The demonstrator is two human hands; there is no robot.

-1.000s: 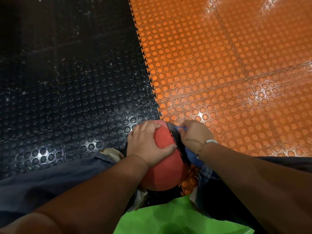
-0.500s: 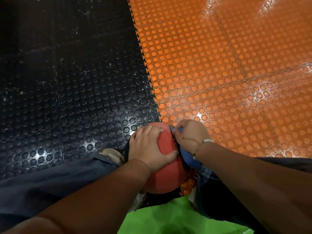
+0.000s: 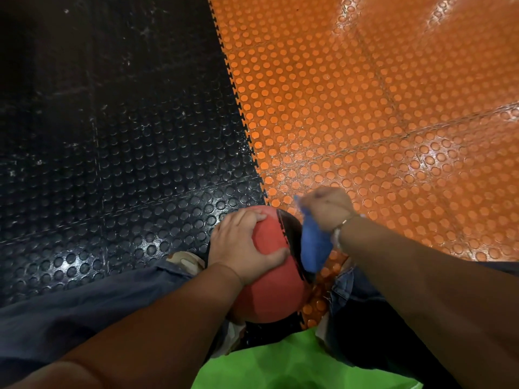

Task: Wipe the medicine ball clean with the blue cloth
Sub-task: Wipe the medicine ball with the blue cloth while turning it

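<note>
The left hand [image 3: 238, 248] lies cupped over the near-left top of the medicine ball [image 3: 269, 296]. Its fingers [image 3: 247, 219] curl over the far side and the thumb [image 3: 276, 255] is splayed across the red panel, so it grips the ball and holds it down. The right hand [image 3: 327, 207] is closed in a fist around the top of the blue cloth [image 3: 314, 245]. The cloth hangs down bunched from that fist, just beside the ball's right flank. Whether it touches the ball there cannot be told. A thin bracelet [image 3: 341, 226] sits on the right wrist.

The ball is red with a black band running over its right side. It rests low on the floor between the person's legs, right where the two floor colours meet. A beige shoe [image 3: 185, 261] shows just left of the ball, under the left wrist. Dark blue trouser legs [image 3: 70, 313] frame the ball on both sides.

Black floor tiles [image 3: 112, 164] with raised round studs cover the left half of the view. Orange floor tiles [image 3: 365, 108] of the same pattern cover the right, and the two join along a toothed interlocking seam. At the bottom edge, nearest the camera, lies a bright green sheet [image 3: 295, 366]; what it is cannot be made out.
</note>
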